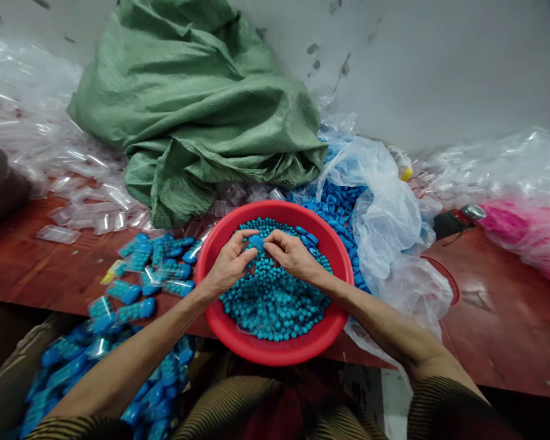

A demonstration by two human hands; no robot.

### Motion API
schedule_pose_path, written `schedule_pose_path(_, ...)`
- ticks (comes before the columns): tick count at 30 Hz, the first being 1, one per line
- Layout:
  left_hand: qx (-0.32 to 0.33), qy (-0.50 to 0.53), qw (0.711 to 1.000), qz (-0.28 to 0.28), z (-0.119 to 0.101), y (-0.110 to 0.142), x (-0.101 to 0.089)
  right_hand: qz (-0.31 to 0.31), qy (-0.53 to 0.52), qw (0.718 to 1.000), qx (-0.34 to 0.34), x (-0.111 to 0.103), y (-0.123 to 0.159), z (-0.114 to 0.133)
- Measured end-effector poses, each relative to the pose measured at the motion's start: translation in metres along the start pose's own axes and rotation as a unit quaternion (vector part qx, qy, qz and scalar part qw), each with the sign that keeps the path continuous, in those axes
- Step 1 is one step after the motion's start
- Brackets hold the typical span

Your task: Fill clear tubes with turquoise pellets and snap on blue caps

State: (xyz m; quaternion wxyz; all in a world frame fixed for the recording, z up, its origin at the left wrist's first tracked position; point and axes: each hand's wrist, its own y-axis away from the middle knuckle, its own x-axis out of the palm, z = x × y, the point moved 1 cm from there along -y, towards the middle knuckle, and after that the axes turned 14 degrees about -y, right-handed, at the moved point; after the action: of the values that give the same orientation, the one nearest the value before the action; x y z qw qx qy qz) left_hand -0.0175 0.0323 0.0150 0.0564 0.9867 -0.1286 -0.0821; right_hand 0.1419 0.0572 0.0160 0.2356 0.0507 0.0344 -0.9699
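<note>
A small blue cap (256, 242) is pinched between the fingertips of both hands over a red basin (275, 351) heaped with teal beads (275, 302). The left hand (229, 264) closes thumb and fingers on the cap's left end; the right hand (293, 255) closes on its right end, the two hands meeting at the piece. It may be joined to a clear tube, though the view is too small to tell. The basin sits at the near edge of a red-brown table (499, 318). Just left of it lie filled blue packets (156, 263), more spilling down toward the lap. Right of the basin, a clear plastic bag (385, 214) holds loose blue caps (334, 205). Behind stands a crumpled green woven sack (197, 104), with empty clear tubes (87, 201) scattered to its left.
</note>
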Motion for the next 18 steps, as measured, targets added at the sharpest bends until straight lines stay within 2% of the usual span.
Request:
schedule_pose_path(6, 0.006, -0.017, 0.999, -0.041, 0.008, 0.000, 0.000, 0.056, 0.138, 0.984, -0.095, 0.005, 0.000, 0.000)
schedule_pose_path(9, -0.007, -0.026, 0.999, -0.045, 0.010, 0.000, -0.004, 0.075, 0.148, 0.980, -0.109, 0.000, -0.002, 0.001)
schedule_pose_path(11, -0.023, -0.019, 0.999, -0.029, 0.008, -0.001, -0.006, 0.070, 0.097, 0.989, -0.086, -0.009, -0.005, 0.001)
schedule_pose_path(15, -0.023, -0.011, 0.999, 0.021, 0.004, -0.001, -0.006, 0.019, -0.079, 0.996, 0.034, -0.023, -0.013, -0.003)
schedule_pose_path(18, -0.018, -0.029, 0.999, 0.021, 0.003, -0.001, -0.003, -0.028, -0.101, 0.992, 0.063, -0.023, -0.016, -0.004)
